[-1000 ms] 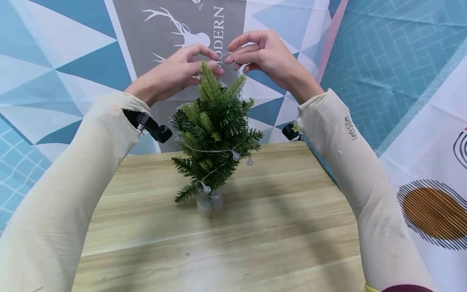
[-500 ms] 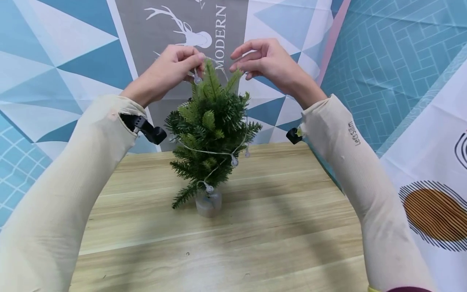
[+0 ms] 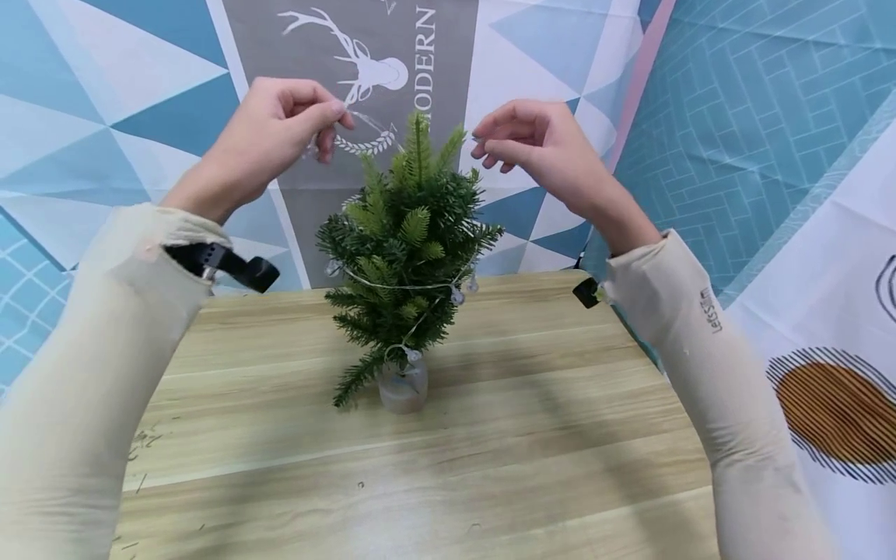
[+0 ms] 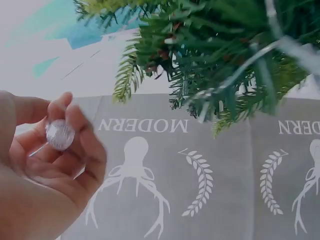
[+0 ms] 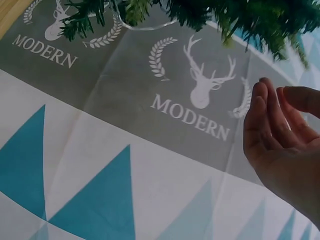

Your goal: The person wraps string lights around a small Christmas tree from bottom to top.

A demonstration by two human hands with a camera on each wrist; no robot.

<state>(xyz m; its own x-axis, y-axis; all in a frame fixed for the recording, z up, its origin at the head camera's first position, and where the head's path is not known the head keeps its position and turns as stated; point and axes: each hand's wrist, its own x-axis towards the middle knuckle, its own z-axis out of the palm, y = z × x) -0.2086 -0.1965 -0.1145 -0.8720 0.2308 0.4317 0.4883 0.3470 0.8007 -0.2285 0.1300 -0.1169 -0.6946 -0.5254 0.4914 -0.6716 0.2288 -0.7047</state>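
Observation:
A small artificial Christmas tree [image 3: 399, 241] stands on the table in a pale round base [image 3: 404, 393]. String lights [image 3: 392, 286] wrap its lower branches, with a clear bulb [image 3: 457, 295] hanging at the right. My left hand [image 3: 269, 136], up and left of the treetop, pinches the light string between thumb and fingers. In the left wrist view a clear round bulb [image 4: 60, 135] hangs against those fingers. My right hand [image 3: 542, 148] hovers right of the treetop, apart from the branches, fingers loosely bent and holding nothing. Part of the string is hidden behind the tree.
The wooden table [image 3: 532, 435] bears loose dark needles [image 3: 143, 443] at its left side. A patterned cloth [image 3: 546, 47] with a deer print hangs close behind the tree. Black wrist cameras [image 3: 255, 274] stick out below both sleeves.
My left hand has closed on the string and pulled it leftward, away from the treetop. My right hand has let go of the string and moved right and down.

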